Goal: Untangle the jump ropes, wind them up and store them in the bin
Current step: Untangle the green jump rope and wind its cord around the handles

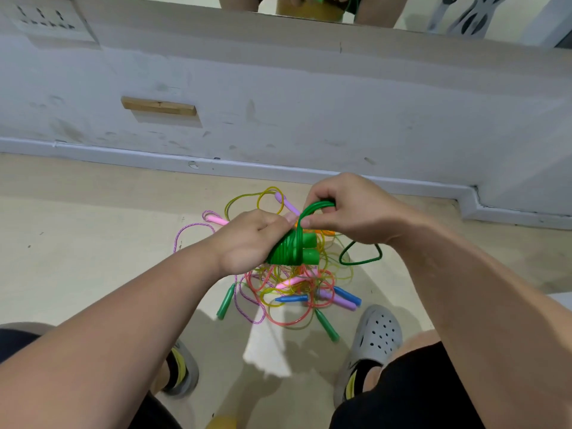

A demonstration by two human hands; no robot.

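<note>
My left hand grips a green jump rope by its two handles, with the cord wound in coils around them. My right hand pinches a loop of that green cord above the bundle. A loose end of the green cord hangs to the right. Below my hands on the floor lies a tangled pile of jump ropes with pink, purple, blue, green and orange handles and yellow, red and pink cords. No bin shows clearly in this view.
A white wall with a baseboard runs close behind the pile. A small wooden block sticks out of the wall. My feet in grey clogs stand on either side. A yellow object peeks in at the bottom edge.
</note>
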